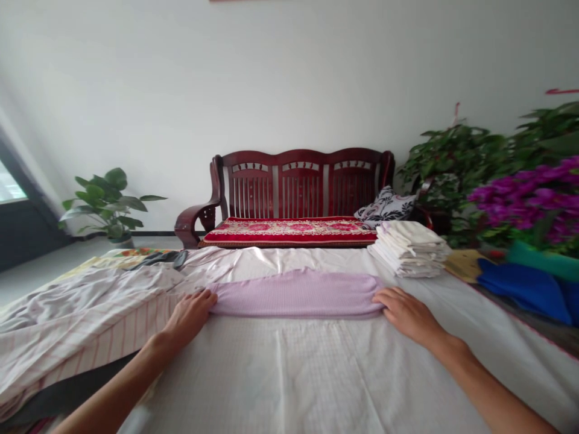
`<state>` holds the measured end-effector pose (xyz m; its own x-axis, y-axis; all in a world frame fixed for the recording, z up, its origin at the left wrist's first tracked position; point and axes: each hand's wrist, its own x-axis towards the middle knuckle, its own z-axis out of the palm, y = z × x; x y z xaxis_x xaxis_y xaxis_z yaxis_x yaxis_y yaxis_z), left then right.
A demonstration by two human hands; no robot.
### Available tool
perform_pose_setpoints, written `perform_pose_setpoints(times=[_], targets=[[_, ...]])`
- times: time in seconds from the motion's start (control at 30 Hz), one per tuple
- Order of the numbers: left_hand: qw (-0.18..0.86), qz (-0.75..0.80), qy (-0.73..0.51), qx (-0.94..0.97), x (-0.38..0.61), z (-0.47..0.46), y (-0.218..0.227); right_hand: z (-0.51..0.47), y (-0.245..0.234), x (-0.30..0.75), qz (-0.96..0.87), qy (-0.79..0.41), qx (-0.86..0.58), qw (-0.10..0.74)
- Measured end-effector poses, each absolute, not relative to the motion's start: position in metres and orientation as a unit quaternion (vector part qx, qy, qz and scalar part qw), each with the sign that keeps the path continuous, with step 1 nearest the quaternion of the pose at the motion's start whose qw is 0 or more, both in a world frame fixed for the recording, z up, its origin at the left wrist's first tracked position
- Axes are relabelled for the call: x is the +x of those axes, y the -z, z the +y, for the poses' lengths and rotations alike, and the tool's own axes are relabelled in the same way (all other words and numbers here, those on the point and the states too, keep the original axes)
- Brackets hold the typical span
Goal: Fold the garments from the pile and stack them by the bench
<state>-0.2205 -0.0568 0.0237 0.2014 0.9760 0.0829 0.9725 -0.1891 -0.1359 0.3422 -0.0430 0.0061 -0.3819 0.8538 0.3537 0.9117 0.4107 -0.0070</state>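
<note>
A folded lilac cloth (296, 293) lies as a long strip across a white checked sheet (316, 374) in front of me. My left hand (190, 313) rests on the strip's left end, fingers curled over the edge. At the right end, my right hand (404, 310) presses down with its fingers bent and laid on the fabric. Neither hand lifts the cloth; it stays flat on the sheet.
A heap of pink-striped white fabric (76, 319) lies at the left. A stack of folded white cloths (409, 248) sits at the back right, beside blue fabric (525, 286) and purple flowers (534, 202). A dark wooden bench (294, 199) stands behind, a potted plant (106, 205) at the far left.
</note>
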Motion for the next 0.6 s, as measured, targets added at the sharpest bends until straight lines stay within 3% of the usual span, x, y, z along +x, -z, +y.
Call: perform_pose_setpoints(times=[0.23,0.43,0.6], targets=[[0.080,-0.640,0.115,-0.755,-0.223,-0.043,-0.021,-0.026,-0.009,0.328,-0.765,0.190,-0.594,0.158],[0.003,-0.654,0.336,-0.678,-0.238,-0.014,-0.064,-0.004,-0.066,0.317,-0.698,0.253,-0.627,0.237],[-0.108,-0.621,0.444,-0.637,-0.259,-0.014,-0.101,0.000,-0.121,0.333,-0.697,0.122,-0.643,0.292]])
